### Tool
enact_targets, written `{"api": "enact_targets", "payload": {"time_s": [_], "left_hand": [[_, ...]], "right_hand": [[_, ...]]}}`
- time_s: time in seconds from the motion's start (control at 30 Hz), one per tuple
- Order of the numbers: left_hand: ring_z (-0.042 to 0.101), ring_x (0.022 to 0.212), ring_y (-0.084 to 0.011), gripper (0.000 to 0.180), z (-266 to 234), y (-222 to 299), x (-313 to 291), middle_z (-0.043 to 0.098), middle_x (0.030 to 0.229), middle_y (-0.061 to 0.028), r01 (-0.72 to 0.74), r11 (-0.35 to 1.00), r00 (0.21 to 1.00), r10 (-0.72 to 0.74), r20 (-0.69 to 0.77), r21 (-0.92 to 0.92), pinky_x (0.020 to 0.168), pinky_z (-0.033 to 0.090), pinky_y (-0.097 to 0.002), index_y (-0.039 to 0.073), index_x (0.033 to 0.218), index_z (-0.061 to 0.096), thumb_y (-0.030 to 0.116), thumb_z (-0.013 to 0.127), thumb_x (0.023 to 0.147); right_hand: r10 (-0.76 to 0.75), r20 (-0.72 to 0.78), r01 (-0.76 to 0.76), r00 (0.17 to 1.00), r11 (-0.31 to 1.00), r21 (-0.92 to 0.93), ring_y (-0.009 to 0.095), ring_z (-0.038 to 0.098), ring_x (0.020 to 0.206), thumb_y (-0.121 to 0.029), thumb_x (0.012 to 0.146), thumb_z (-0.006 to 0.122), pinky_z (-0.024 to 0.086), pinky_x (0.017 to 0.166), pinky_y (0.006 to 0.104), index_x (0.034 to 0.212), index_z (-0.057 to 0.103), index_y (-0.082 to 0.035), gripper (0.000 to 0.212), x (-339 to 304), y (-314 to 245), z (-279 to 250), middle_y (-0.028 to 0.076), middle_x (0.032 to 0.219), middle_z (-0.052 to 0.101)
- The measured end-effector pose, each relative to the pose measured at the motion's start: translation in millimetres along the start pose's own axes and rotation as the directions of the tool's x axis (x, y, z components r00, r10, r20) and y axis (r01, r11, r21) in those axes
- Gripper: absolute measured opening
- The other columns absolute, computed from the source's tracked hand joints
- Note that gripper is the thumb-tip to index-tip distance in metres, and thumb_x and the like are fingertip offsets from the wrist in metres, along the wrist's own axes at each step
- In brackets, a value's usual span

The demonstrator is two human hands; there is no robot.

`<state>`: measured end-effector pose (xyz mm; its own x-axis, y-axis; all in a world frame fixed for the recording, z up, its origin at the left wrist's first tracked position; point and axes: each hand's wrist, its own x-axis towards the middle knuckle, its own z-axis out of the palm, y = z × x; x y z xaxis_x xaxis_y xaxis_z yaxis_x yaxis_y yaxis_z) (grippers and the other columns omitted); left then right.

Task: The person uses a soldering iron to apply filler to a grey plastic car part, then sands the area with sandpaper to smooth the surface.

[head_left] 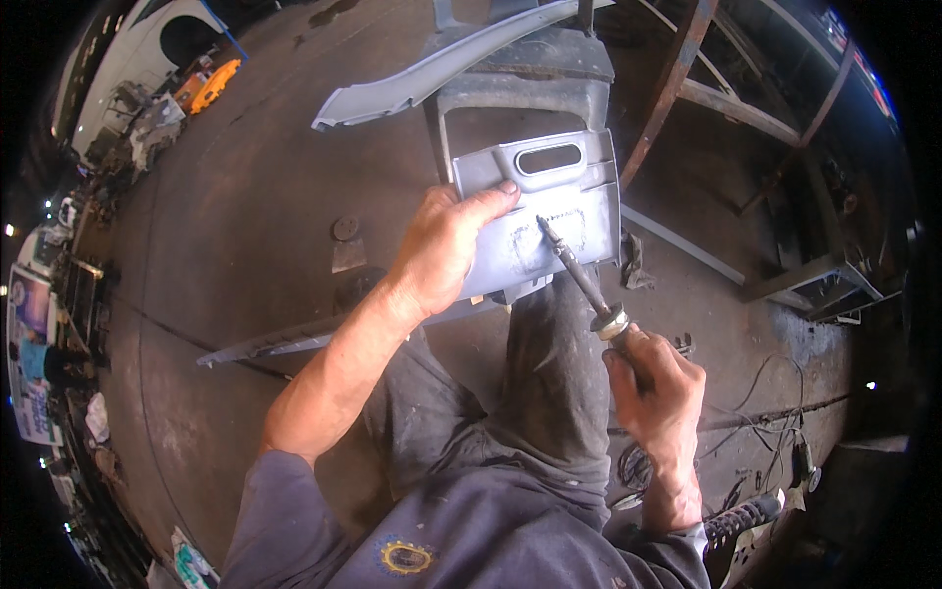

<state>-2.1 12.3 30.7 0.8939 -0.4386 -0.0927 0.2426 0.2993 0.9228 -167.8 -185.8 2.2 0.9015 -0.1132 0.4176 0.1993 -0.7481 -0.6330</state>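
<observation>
A grey plastic panel (549, 199) with an oval slot near its far edge rests across my knees, tilted toward me. My left hand (442, 245) is closed on the panel's left side, thumb pressed on its face. In my right hand (657, 388) is a soldering iron (581, 275), gripped by its handle. The iron's tip touches, or nearly touches, the panel at a roughly rectangular line of dark, melted-looking marks. The panel's underside and most of my left fingers are hidden.
A long curved grey trim piece (392, 106) lies across a dusty chair (525, 90) ahead. Another long grey strip (265, 346) extends left beneath my left arm. A rusty metal frame (667, 98) stands at right. Cables (775, 427) lie on the floor at lower right.
</observation>
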Motion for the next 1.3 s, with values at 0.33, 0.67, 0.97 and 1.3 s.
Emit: {"api": "enact_targets", "payload": {"time_s": [0.33,0.67,0.97,1.3], "left_hand": [[0.07,0.083,-0.0163,0.028,-4.8,-4.9,2.4,0.072,0.097,-0.0132,-0.034,0.996,0.999,0.033,0.01,0.084,0.075,0.056,-0.0272,-0.008,0.106,0.068,0.017,0.06,0.094],[0.069,0.094,-0.0196,0.037,-7.0,-2.6,-0.6,0.068,0.108,-0.0148,-0.029,0.986,0.999,0.023,0.042,0.164,0.085,0.055,-0.0323,-0.007,0.12,0.06,0.02,0.061,0.095],[0.069,0.093,-0.0197,0.037,-5.8,0.4,0.4,0.068,0.107,-0.0149,-0.031,0.99,0.998,0.023,0.057,0.137,0.086,0.055,-0.0326,-0.008,0.12,0.06,0.02,0.06,0.095],[0.068,0.097,-0.0214,0.036,-6.5,2.0,1.0,0.067,0.11,-0.0157,0.028,0.999,0.998,-0.03,0.06,0.036,0.088,0.056,-0.0342,-0.008,0.121,0.059,0.018,0.059,0.095]], "right_hand": [[0.027,-0.003,-0.027,1.0,1.0,0.003,0.027,0.068,0.063,0.001,0.075,0.075,0.052,0.055,0.0328,0.097,0.066,-0.001,0.024,-0.1,-3.4,0.3,0.015,0.079,0.068],[0.025,-0.006,-0.025,1.0,1.0,0.008,0.028,0.07,0.066,0.0,0.076,0.074,0.054,0.056,0.0331,0.097,0.066,-0.001,0.022,-1.9,-3.9,-1.1,0.016,0.082,0.069],[0.062,0.02,-0.062,0.998,0.998,-0.017,0.028,0.07,0.067,0.0,0.075,0.075,0.053,0.057,0.0333,0.096,0.066,-0.001,0.023,-3.3,-4.8,-0.9,0.015,0.083,0.069],[0.031,-0.048,-0.026,0.998,0.995,0.094,0.023,0.07,0.067,0.004,0.074,0.075,0.053,0.057,0.0297,0.097,0.065,0.001,0.025,-2.9,2.0,-1.0,0.016,0.086,0.071]]}}
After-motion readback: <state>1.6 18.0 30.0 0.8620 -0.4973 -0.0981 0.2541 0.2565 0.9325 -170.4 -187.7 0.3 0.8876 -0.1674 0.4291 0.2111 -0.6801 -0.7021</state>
